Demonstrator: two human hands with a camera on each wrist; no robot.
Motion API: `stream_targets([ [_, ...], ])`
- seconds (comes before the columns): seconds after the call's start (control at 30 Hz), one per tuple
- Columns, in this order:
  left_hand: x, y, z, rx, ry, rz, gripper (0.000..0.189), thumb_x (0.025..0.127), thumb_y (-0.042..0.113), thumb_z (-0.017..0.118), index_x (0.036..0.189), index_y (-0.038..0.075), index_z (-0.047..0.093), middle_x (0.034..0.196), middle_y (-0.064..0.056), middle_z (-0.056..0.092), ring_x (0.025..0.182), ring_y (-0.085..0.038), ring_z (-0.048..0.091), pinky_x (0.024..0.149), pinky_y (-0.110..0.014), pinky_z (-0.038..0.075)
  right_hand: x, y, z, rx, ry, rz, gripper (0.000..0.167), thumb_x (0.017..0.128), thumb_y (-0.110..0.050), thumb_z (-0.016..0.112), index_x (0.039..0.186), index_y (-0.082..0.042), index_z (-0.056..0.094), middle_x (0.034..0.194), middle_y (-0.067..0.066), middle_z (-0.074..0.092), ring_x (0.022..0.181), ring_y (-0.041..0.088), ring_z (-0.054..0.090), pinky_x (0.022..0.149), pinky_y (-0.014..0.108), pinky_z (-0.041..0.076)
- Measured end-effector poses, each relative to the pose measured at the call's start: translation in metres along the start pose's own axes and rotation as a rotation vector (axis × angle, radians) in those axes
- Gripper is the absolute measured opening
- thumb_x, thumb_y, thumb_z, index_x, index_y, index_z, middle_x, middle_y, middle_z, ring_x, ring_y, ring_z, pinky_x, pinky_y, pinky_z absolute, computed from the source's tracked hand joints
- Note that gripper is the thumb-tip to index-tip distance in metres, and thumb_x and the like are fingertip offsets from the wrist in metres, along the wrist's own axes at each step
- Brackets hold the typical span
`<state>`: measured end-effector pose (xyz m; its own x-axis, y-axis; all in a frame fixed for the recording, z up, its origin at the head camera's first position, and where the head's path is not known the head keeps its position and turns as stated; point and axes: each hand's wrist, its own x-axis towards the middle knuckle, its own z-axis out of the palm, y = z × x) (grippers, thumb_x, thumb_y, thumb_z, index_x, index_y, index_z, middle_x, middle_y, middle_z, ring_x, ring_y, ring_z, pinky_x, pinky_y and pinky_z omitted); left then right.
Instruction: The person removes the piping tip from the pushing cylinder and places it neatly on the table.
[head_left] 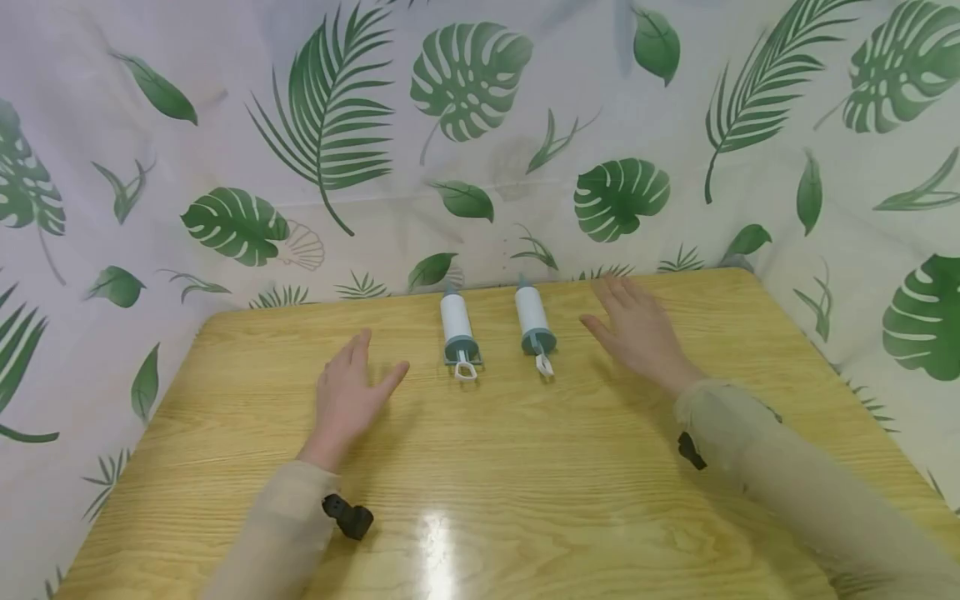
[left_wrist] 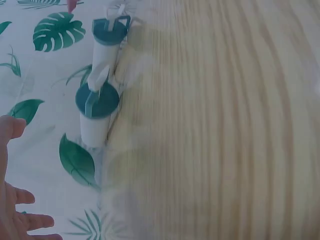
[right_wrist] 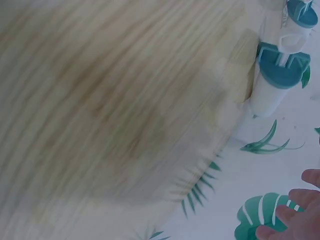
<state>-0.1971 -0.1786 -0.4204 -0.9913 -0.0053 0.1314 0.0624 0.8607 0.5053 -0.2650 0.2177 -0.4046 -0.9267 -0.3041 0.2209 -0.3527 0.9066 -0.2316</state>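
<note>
Two piping syringes lie on the table, each with a white barrel, teal tip and collar, and a white pull ring. In the head view, the left syringe [head_left: 455, 318] and the right syringe [head_left: 532, 310] point toward the wall with a gap between them. My left hand [head_left: 348, 396] is to the left of the pair, fingers extended and thumb spread, holding nothing. On the other side my right hand [head_left: 637, 333] reaches forward, its fingers straight and apart from the right syringe. Fingers of the left hand [left_wrist: 12, 210] and right hand [right_wrist: 300, 215] show at the wrist views' edges.
The wooden table [head_left: 480, 467] has its far edge just beyond the syringe tips. Behind it hangs a white cloth [head_left: 555, 50] with green leaf prints, which also covers both sides. Small black devices [head_left: 348, 517] sit at both wrists.
</note>
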Motion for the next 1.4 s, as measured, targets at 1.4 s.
stream_targets([
  [1.4, 0.050, 0.083, 0.085, -0.327, 0.041, -0.176, 0.074, 0.085, 0.041, 0.070, 0.137, -0.003, 0.039, 0.122, -0.021, 0.047, 0.103, -0.032, 0.051, 0.081, -0.042, 0.049, 0.143, -0.127, 0.050, 0.021, -0.250, -0.220, 0.058, 0.087, 0.015, 0.053, 0.136, -0.015, 0.054, 0.140, 0.011, 0.048, 0.124, 0.035, 0.046, 0.099, 0.047, 0.041],
])
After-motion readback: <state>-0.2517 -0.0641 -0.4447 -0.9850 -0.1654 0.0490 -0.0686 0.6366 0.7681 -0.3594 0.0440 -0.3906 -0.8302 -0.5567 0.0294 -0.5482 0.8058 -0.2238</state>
